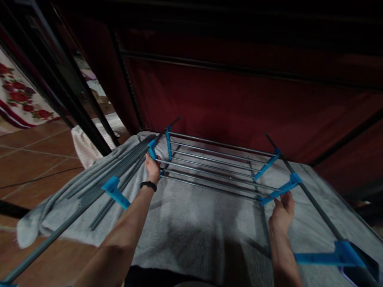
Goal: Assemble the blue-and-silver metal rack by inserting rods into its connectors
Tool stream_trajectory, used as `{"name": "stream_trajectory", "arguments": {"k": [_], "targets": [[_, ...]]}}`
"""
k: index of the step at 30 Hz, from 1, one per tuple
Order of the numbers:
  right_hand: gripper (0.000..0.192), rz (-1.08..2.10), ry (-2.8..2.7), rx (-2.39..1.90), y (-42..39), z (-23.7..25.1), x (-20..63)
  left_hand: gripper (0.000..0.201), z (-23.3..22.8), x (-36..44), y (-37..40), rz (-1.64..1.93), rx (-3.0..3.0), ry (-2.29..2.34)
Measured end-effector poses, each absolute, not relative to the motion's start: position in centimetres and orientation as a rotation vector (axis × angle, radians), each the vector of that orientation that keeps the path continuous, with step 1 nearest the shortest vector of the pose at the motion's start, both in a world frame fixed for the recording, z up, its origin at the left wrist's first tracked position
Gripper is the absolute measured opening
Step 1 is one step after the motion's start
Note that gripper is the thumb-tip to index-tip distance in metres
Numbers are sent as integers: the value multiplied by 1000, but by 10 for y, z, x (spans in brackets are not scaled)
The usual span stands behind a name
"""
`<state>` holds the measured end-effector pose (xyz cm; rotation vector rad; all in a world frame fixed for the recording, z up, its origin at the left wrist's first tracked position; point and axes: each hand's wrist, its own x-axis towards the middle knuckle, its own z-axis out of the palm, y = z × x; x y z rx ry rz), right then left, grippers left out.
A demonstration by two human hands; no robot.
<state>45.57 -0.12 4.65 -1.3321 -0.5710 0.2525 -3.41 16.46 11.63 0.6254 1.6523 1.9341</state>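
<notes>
Both forearms nearest; left hand [152,168] fingers wrapped round rack [215,167] side, right hand [281,213] fingers pinching blue bracket [279,190].

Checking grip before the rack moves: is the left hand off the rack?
No: the left hand grips the rack at a blue joint.

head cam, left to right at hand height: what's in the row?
Tiled floor → folded rack wing → left hand gripping a blue joint → rack rods → blue bracket → right hand just below it → grey cloth → red curtain.
</notes>
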Motion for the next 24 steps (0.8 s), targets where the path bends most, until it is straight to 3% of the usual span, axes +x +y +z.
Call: {"name": "stream_trajectory", "arguments": {"k": [13,24], "targets": [[69,364,-588,-1411,-8,35,455,61,108,-41,165,1891,693,1636],[62,425,-606,-1431,-12,18,462,60,63,-47,155,1801,726,1490]]}}
